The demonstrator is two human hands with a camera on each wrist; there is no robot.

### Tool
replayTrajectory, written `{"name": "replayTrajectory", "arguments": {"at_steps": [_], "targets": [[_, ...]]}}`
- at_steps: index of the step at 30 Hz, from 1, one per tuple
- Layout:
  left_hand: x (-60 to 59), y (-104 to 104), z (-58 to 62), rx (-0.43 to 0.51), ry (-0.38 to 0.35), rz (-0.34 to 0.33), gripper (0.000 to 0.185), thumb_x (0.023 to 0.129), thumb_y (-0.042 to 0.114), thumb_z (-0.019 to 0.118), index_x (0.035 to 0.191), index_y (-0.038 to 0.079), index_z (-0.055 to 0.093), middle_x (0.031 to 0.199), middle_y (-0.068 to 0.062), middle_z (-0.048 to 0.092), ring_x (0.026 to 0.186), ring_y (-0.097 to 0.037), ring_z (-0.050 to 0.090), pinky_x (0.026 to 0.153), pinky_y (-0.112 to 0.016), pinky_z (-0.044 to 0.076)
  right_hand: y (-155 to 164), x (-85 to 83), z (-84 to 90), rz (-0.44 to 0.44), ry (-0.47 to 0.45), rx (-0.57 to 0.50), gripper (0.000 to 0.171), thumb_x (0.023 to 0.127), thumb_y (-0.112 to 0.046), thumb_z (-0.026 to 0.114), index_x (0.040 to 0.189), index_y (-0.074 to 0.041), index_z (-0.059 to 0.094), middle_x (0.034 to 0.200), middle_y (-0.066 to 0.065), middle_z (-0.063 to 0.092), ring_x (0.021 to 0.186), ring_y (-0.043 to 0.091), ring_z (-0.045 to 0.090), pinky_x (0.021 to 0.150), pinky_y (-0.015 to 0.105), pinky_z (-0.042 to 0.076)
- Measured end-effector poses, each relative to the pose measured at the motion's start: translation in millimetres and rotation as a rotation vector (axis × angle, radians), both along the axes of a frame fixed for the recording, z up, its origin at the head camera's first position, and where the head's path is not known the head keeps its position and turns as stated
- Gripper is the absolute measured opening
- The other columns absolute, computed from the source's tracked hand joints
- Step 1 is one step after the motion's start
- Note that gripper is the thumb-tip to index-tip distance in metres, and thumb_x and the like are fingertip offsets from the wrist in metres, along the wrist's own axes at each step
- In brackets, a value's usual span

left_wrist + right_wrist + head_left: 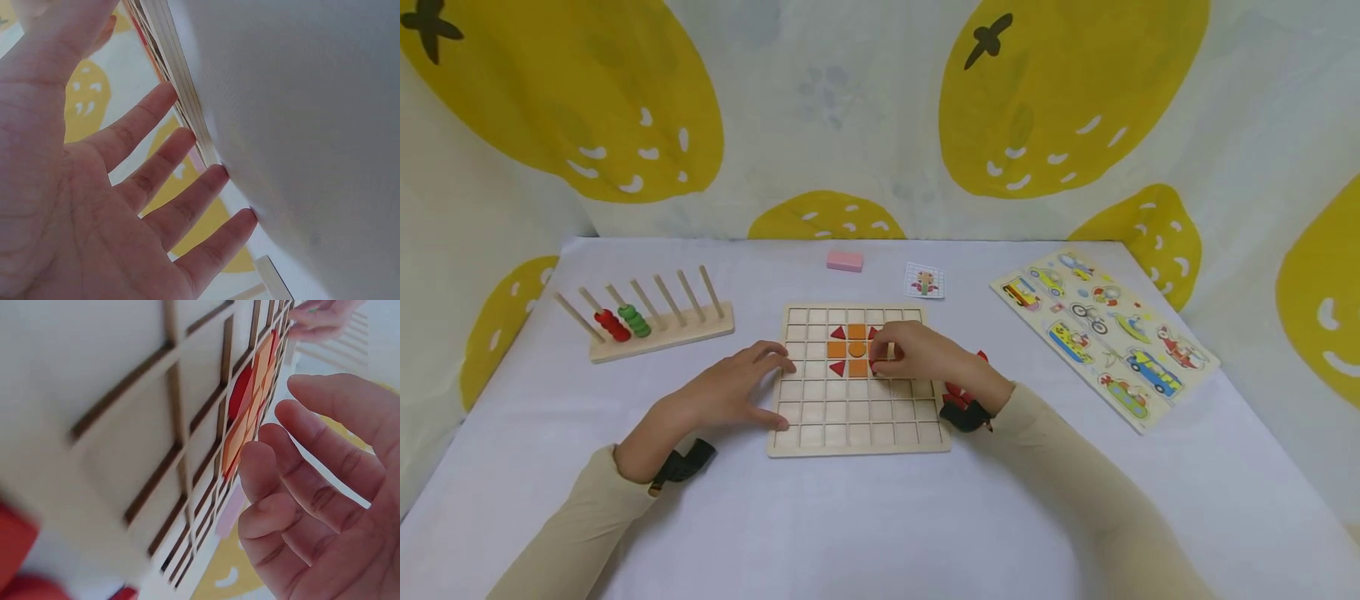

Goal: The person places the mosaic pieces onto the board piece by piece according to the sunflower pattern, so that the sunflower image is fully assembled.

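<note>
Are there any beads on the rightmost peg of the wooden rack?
No: in the head view the red beads and green beads sit on pegs toward the left of the wooden rack; the rightmost peg is bare.

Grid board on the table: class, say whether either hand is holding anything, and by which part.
Left hand only steadies the grid board, straight fingers against its left edge. Right hand rests over the red and orange pieces; whether it pinches one cannot be told.

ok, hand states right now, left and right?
Left hand: open, fingers resting on the grid board edge.
Right hand: over the red triangle; grip cannot be told.
</note>
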State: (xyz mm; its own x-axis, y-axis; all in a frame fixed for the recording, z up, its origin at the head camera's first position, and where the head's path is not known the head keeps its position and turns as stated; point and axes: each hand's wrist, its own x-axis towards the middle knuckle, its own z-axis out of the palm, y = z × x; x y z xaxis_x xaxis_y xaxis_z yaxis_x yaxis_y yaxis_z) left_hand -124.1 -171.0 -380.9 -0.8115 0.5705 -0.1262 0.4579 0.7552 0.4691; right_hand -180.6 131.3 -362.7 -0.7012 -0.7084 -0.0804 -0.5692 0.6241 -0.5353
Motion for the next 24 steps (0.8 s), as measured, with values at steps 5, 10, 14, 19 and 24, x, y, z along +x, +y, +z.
{"name": "replayTrajectory", "arguments": {"at_steps": [5,10,14,19,24], "targets": [[0.3,-1,0.8,0.010,-0.004,0.005,0.070,0.074,0.048,0.082,0.129,0.013,0.054,0.145,-0.013,0.040,0.132,-0.039,0.041,0.103,-0.059,0.037,19,1.6,3.6,-0.047,-0.056,0.011,0.007,0.090,-0.016,0.070,0.094,-0.010,0.070,0.089,0.001,0.062,0.076,0.014,0.053,0.067,0.024,0.046],[-0.7,-1,-1.0,0.010,0.002,-0.002,0.071,0.074,0.049,0.082,0.129,0.013,0.054,0.145,-0.014,0.040,0.132,-0.040,0.041,0.102,-0.061,0.037,42,4.1,6.9,-0.098,-0.100,0.010,0.008,0.091,-0.016,0.070,0.096,-0.010,0.069,0.091,0.001,0.062,0.080,0.017,0.053,0.069,0.026,0.048],[-1.6,-2,-2.4,0.007,-0.010,0.004,0.072,0.074,0.049,0.081,0.130,0.013,0.054,0.145,-0.013,0.040,0.132,-0.040,0.041,0.103,-0.061,0.036,61,4.8,8.4,-0.108,-0.106,0.020,0.009,0.090,-0.014,0.071,0.096,-0.009,0.069,0.089,0.000,0.061,0.081,0.018,0.054,0.070,0.027,0.049],[-2.2,-3,-2.7,0.014,-0.008,0.006,0.072,0.074,0.049,0.082,0.130,0.013,0.054,0.145,-0.013,0.040,0.130,-0.040,0.043,0.103,-0.061,0.035,82,3.2,10.1,-0.080,-0.106,0.043,0.010,0.088,-0.010,0.070,0.097,-0.006,0.069,0.093,0.002,0.063,0.083,0.017,0.055,0.072,0.029,0.049],[-2.7,-3,-2.9,0.020,-0.009,0.005,0.071,0.074,0.048,0.082,0.130,0.013,0.054,0.144,-0.012,0.040,0.130,-0.040,0.043,0.103,-0.062,0.035,99,3.8,11.6,-0.058,-0.158,0.080,0.015,0.085,-0.004,0.072,0.099,-0.007,0.069,0.099,0.004,0.064,0.088,0.022,0.054,0.077,0.033,0.049]]}}
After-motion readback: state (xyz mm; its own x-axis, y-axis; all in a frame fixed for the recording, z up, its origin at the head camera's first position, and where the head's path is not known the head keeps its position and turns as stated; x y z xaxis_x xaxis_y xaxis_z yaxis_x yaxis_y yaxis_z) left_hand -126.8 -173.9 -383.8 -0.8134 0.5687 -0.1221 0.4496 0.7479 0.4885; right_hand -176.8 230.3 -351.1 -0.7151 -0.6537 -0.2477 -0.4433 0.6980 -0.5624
